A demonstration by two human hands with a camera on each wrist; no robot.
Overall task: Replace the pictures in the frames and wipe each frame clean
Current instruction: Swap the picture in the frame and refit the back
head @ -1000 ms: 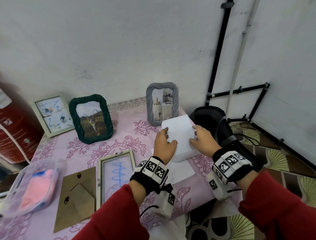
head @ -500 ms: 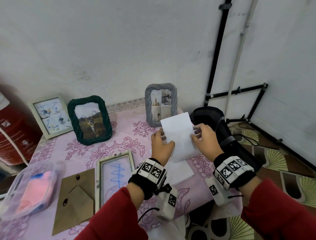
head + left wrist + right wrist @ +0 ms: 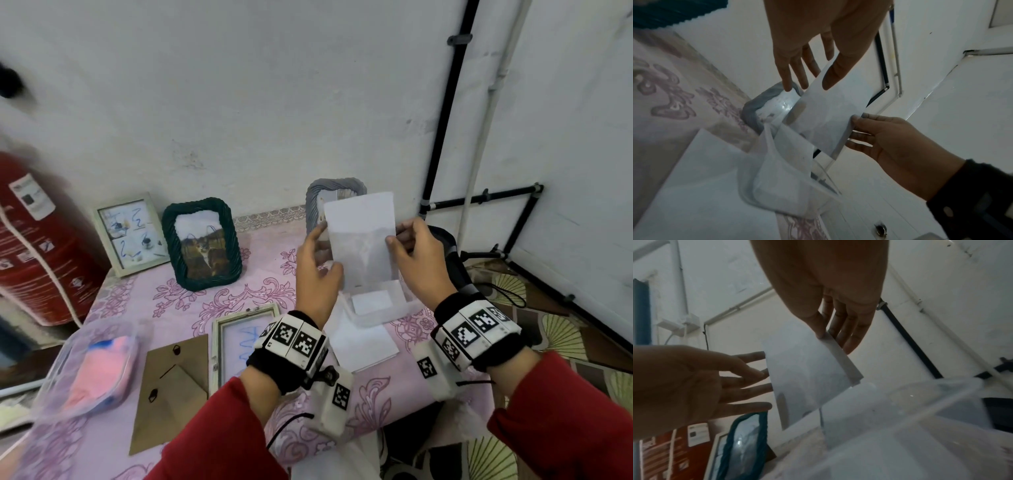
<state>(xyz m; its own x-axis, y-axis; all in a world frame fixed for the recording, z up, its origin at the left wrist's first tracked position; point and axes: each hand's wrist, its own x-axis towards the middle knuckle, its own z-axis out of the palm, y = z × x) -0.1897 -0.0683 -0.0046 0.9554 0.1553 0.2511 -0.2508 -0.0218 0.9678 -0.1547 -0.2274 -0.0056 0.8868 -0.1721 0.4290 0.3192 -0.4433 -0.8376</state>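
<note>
Both hands up over table's right side, holding stack of white photo paper (image 3: pixel 359 240) upright between them. Left hand (image 3: pixel 317 270) has thumb on near face, fingers spread behind left edge. Right hand (image 3: pixel 419 260) pinches right edge, thumb in front, fingers behind. Stack hovers just above clear plastic box (image 3: pixel 380 308) sitting on loose white sheet (image 3: pixel 363 346). Grey rope-textured frame (image 3: pixel 315 202) stands right behind it. Further left: dark green rope frame (image 3: pixel 202 243), white-framed picture (image 3: pixel 128 233). Near side: cream frame lying flat (image 3: pixel 236 339), brown cardboard backing (image 3: pixel 171 390).

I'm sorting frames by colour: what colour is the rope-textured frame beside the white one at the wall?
Dark green frame, seen best in the head view.
</note>
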